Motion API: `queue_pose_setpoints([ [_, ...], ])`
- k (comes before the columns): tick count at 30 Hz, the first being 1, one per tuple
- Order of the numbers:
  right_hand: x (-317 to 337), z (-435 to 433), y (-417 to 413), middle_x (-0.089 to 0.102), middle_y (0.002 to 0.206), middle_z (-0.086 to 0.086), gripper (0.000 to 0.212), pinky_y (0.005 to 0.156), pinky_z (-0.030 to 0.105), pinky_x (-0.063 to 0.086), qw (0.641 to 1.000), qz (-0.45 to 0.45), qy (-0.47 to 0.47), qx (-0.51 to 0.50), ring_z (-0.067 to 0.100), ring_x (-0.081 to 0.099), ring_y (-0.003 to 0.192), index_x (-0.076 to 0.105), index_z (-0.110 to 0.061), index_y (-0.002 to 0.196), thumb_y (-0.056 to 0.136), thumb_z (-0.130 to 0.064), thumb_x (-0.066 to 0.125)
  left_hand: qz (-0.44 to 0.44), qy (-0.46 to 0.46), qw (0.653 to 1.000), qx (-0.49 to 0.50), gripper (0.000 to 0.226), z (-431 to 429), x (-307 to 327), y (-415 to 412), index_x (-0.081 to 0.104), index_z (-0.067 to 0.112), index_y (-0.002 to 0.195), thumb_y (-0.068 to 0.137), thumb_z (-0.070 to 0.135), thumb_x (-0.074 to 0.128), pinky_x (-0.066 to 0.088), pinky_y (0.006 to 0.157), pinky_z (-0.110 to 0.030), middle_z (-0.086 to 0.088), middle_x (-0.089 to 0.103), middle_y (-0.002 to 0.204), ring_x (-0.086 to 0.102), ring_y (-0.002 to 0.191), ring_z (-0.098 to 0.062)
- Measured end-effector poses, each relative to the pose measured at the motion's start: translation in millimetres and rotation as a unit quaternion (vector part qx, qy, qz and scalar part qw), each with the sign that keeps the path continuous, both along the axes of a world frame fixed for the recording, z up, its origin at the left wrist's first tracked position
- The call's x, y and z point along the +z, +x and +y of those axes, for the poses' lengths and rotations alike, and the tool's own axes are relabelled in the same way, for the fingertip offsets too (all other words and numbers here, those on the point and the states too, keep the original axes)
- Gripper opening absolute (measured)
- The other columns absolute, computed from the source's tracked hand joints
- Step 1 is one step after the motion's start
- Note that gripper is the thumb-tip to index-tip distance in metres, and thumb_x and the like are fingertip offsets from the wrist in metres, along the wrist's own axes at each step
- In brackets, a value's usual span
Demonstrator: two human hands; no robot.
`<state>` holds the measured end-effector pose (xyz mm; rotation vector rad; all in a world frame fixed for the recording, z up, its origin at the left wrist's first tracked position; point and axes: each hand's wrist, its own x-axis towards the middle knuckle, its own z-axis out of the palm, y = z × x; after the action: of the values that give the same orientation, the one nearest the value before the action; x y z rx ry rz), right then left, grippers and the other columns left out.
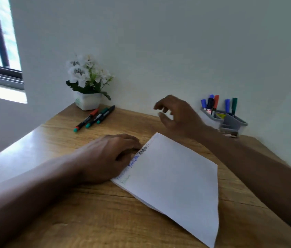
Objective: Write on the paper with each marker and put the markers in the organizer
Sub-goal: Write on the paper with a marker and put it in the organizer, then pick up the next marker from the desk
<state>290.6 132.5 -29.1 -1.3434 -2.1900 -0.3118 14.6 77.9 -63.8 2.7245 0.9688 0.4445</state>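
A white sheet of paper (175,178) lies tilted on the wooden desk, with words in black, blue and green along its left edge. My left hand (109,156) rests flat on that left edge, holding nothing. My right hand (177,115) hovers above the desk beyond the paper's top corner, fingers apart and empty. Three markers (94,118) lie side by side near the flower pot: one with a red cap, one with a green cap, one with a black cap. The grey organizer (230,122) stands by the wall at the right with several markers upright in it.
A white pot of white flowers (87,86) stands in the far left corner of the desk (87,221), against the wall. A window is at the upper left. The desk's left edge runs diagonally past my left forearm.
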Motion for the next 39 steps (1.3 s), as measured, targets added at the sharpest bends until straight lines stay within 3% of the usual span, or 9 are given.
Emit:
queue_pose_setpoints([
  [3, -1, 34, -47, 0.062, 0.118, -0.003, 0.04, 0.082, 0.039, 0.055, 0.993, -0.076, -0.082, 0.032, 0.014, 0.065, 0.094, 0.063, -0.025, 0.126, 0.087, -0.017, 0.06, 0.004, -0.003, 1.0, 0.001, 0.043, 0, 2, 1, 0.045, 0.039, 0.147, 0.105, 0.034, 0.044, 0.035, 0.11, -0.019, 0.023, 0.042, 0.153, 0.041, 0.136, 0.003],
  [6, 2, 67, -86, 0.057, 0.135, 0.002, 0.049, 0.089, 0.039, 0.051, 0.977, -0.186, -0.098, 0.02, 0.023, 0.062, 0.111, 0.054, -0.023, 0.141, 0.093, -0.011, 0.055, 0.004, -0.005, 1.0, 0.003, 0.043, 2, 1, 2, 0.045, 0.039, 0.147, 0.105, 0.034, 0.045, 0.036, 0.109, -0.021, 0.021, 0.042, 0.153, 0.042, 0.136, 0.001],
  [10, 1, 102, -119, 0.05, 0.144, 0.006, 0.062, 0.095, 0.04, 0.049, 0.963, -0.24, -0.126, -0.006, 0.029, 0.056, 0.123, 0.048, -0.019, 0.148, 0.089, -0.006, 0.063, -0.006, -0.006, 1.0, 0.0, 0.043, 3, -1, 2, 0.047, 0.037, 0.147, 0.104, 0.034, 0.046, 0.042, 0.11, -0.027, 0.019, 0.044, 0.152, 0.045, 0.134, -0.002],
  [17, 2, 118, -121, 0.063, 0.12, 0.009, 0.039, 0.089, 0.041, 0.051, 0.948, -0.286, -0.14, -0.016, 0.028, 0.059, 0.111, 0.065, -0.015, 0.127, 0.088, -0.008, 0.062, -0.012, -0.014, 1.0, -0.01, 0.044, 9, -3, 1, 0.047, 0.035, 0.147, 0.104, 0.032, 0.047, 0.043, 0.111, -0.032, 0.016, 0.044, 0.153, 0.045, 0.135, -0.006],
  [22, 7, 103, -109, 0.065, 0.111, 0.008, 0.023, 0.082, 0.039, 0.05, 0.939, -0.32, -0.125, -0.012, 0.028, 0.061, 0.103, 0.067, -0.015, 0.114, 0.092, -0.009, 0.06, -0.004, -0.015, 1.0, -0.016, 0.044, 7, 0, 3, 0.047, 0.032, 0.147, 0.104, 0.029, 0.048, 0.043, 0.11, -0.033, 0.012, 0.046, 0.151, 0.047, 0.134, -0.009],
  [28, 14, 79, -100, 0.064, 0.112, 0.008, 0.023, 0.068, 0.032, 0.039, 0.901, -0.427, -0.073, -0.014, 0.029, 0.065, 0.097, 0.061, -0.016, 0.119, 0.098, -0.02, 0.054, -0.004, -0.009, 1.0, -0.022, 0.042, 6, 2, 1, 0.05, 0.029, 0.146, 0.104, 0.029, 0.047, 0.046, 0.107, -0.034, 0.01, 0.051, 0.147, 0.05, 0.13, -0.011],
  [33, 28, 45, -71, 0.068, 0.096, 0.007, 0.02, 0.069, 0.039, 0.051, 0.962, -0.269, -0.04, -0.039, 0.032, 0.065, 0.083, 0.061, -0.015, 0.102, 0.084, -0.022, 0.06, -0.012, 0.004, 1.0, -0.025, 0.04, 5, 1, 0, 0.053, 0.029, 0.143, 0.103, 0.028, 0.048, 0.045, 0.106, -0.035, 0.009, 0.055, 0.143, 0.052, 0.127, -0.011],
  [36, 26, 12, -53, 0.071, 0.081, -0.002, 0.012, 0.068, 0.042, 0.056, 0.998, -0.037, -0.024, -0.048, 0.023, 0.068, 0.072, 0.064, -0.018, 0.089, 0.078, -0.023, 0.063, -0.026, 0.009, 0.999, -0.029, 0.037, 4, 1, -1, 0.057, 0.03, 0.138, 0.102, 0.027, 0.049, 0.047, 0.1, -0.03, 0.011, 0.058, 0.137, 0.055, 0.122, -0.01],
  [39, 20, -32, -50, 0.078, 0.085, -0.002, 0.009, 0.072, 0.037, 0.061, 0.967, 0.246, -0.05, -0.036, 0.015, 0.075, 0.08, 0.073, -0.017, 0.091, 0.083, -0.014, 0.074, -0.07, 0.009, 0.997, -0.008, 0.044, 4, 2, -3, 0.051, 0.032, 0.144, 0.1, 0.032, 0.055, 0.046, 0.099, -0.025, 0.012, 0.057, 0.142, 0.055, 0.124, -0.008],
])
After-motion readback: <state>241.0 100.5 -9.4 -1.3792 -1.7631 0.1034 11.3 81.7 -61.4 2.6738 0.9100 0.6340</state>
